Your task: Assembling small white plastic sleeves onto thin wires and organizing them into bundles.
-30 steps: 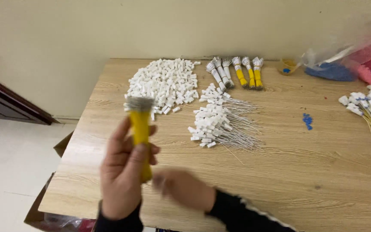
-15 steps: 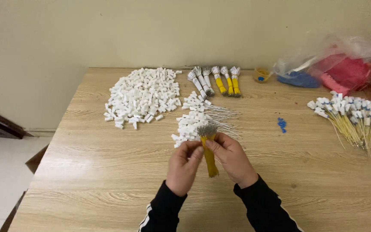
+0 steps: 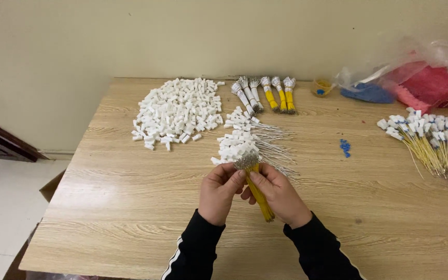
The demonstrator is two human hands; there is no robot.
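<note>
Head view, one moment. Left hand (image 3: 220, 193) and right hand (image 3: 277, 194): both closed around one bundle of yellow wires (image 3: 257, 189), held upright-tilted above the wooden surface (image 3: 130, 207); its metal-tipped end fans out just above the fingertips, its lower end pokes out below the right palm, its middle hidden by fingers. Just behind: heap of white-capped wires (image 3: 250, 142). Farther back: pile of loose white connectors (image 3: 177, 111); five tied bundles (image 3: 265, 93), some white, some yellow. Right edge: yellow wires with white and blue ends (image 3: 434, 137), partly cut off. Small blue bits (image 3: 345, 147), too small to identify. Plastic bags (image 3: 410, 78), contents blurred.
</note>
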